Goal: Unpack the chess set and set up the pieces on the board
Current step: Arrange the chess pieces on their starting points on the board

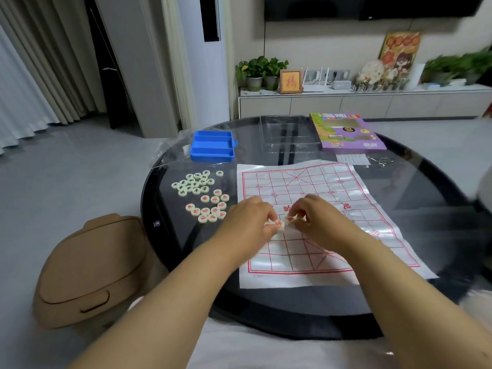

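Reaching over the board (319, 198), both hands' curled fingers (271, 217) pinch red-marked pieces (279, 223) together.

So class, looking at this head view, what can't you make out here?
- Characters on the pieces held by left hand and right hand: fingers hide them, blurred.
- Black-marked pieces: characters too small.
- Purple box: print blurred.
- White object: cut by right edge.

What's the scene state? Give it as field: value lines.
board: paper sheet flat on round table
left hand: pinching red pieces over the board
right hand: pinching red pieces
loose pieces: left of board, black group behind red
blue tray: empty, far left
box: far right
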The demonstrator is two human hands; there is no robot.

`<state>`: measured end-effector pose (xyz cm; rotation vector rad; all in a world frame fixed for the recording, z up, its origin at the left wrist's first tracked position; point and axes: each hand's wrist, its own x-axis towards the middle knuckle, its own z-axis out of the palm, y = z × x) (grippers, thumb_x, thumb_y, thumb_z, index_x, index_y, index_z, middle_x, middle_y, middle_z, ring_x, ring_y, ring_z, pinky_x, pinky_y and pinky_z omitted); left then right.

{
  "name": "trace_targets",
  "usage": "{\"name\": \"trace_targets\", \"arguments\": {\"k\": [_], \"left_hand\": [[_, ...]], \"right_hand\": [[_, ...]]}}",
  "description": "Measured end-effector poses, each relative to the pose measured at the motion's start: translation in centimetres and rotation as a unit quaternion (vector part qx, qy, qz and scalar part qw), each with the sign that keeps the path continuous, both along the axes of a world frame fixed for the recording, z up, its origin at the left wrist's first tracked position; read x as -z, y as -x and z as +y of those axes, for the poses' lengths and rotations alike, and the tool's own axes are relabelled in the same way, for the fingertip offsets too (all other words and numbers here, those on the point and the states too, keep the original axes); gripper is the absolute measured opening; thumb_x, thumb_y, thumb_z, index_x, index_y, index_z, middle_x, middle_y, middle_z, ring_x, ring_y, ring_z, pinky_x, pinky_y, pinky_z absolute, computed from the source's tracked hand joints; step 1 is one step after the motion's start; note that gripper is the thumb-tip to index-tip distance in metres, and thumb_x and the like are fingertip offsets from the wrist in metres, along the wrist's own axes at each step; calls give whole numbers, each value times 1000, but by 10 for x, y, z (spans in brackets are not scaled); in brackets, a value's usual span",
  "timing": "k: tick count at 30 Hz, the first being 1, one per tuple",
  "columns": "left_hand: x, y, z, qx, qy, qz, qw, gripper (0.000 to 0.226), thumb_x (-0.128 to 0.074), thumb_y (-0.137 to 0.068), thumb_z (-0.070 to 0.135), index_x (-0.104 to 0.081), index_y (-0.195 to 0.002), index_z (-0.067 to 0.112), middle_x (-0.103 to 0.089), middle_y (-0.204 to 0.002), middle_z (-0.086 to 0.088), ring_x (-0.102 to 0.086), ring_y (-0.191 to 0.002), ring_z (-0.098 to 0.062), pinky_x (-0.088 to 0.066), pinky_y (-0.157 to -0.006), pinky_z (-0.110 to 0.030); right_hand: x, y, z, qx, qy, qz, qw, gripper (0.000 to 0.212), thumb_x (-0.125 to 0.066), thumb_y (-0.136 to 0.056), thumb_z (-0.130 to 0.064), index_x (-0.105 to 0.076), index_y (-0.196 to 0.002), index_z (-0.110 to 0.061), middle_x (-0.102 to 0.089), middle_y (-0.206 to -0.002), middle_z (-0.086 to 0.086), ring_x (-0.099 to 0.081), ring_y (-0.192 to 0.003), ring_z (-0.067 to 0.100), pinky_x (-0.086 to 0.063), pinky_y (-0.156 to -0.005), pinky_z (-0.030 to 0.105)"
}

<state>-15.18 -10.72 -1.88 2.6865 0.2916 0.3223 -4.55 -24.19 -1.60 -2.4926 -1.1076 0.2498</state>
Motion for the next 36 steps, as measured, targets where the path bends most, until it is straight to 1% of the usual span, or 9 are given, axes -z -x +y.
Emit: {"name": "trace_targets", "arguments": {"k": [4, 11, 16, 19, 21, 24, 26, 30, 36], "left_hand": [[11, -11, -18, -4, -30, 37, 999, 28, -60, -91, 40, -65, -112, 22, -57, -113, 3, -53, -106, -16, -43, -95, -35], [25, -4, -12, -34, -21, 61, 997, 29, -61, -89, 43, -62, -113, 25, -54, -107, 7, -51, -106, -15, -41, -98, -36], [25, 4, -7, -34, 1, 37, 999, 36, -61, -88, 48, -60, -116, 25, -51, -107, 11, -49, -107, -12, -41, -98, -35], [21, 11, 8, -85, 16, -10, 996, 38, -62, -87, 48, -60, -116, 25, -53, -111, 10, -48, -105, -10, -45, -95, -32], [20, 18, 27, -131, 4, -46, 990, 31, -65, -87, 41, -65, -111, 21, -55, -108, 6, -49, -104, -13, -46, -93, -34], [21, 29, 59, -209, 5, -86, 974, 25, -70, -84, 30, -71, -104, 15, -59, -109, -4, -52, -108, -25, -45, -94, -40], [25, 36, 73, -232, -2, -71, 970, 28, -68, -87, 26, -71, -111, 13, -59, -113, -8, -51, -109, -28, -44, -94, -39], [32, 46, 82, -190, -57, -17, 980, 34, -52, -97, 26, -62, -128, 18, -56, -125, 0, -44, -115, -24, -40, -97, -38], [39, 51, 78, -144, -121, 47, 981, 38, -43, -99, 32, -52, -136, 28, -46, -135, 6, -36, -124, -19, -36, -101, -35]], "right_hand": [[12, -1, -12, 25, 37, 14, 999, 22, -56, -92, -15, -62, -113, -18, -52, -113, 1, -49, -86, 12, -37, -70, 18], [24, 2, -16, 24, 11, 17, 1000, 20, -58, -90, -26, -59, -110, -23, -54, -109, -2, -51, -88, 12, -41, -74, 20], [25, 2, -15, 30, 8, 21, 999, 23, -61, -89, -35, -58, -110, -24, -55, -107, -3, -52, -87, 12, -42, -71, 20], [21, 2, -13, 68, -14, 50, 996, 38, -64, -86, -41, -52, -119, -27, -50, -116, -5, -53, -93, 12, -46, -77, 23], [16, 3, -6, 85, -45, 24, 995, 45, -65, -84, -43, -49, -124, -27, -48, -120, -4, -52, -97, 13, -46, -78, 24], [6, 12, 20, 38, -79, -11, 996, 37, -63, -87, -39, -55, -121, -26, -53, -116, -5, -53, -94, 10, -48, -80, 24], [2, 22, 43, -12, -78, -24, 997, 35, -60, -90, -33, -58, -124, -25, -55, -121, -6, -56, -103, 13, -50, -87, 27], [11, 39, 81, -124, -32, -61, 990, 43, -49, -95, -18, -49, -137, -23, -44, -144, -5, -44, -129, 18, -36, -104, 28], [15, 35, 109, -170, 48, -105, 979, 49, -43, -93, -13, -42, -142, -20, -31, -153, -3, -39, -135, 18, -33, -109, 35]]}}
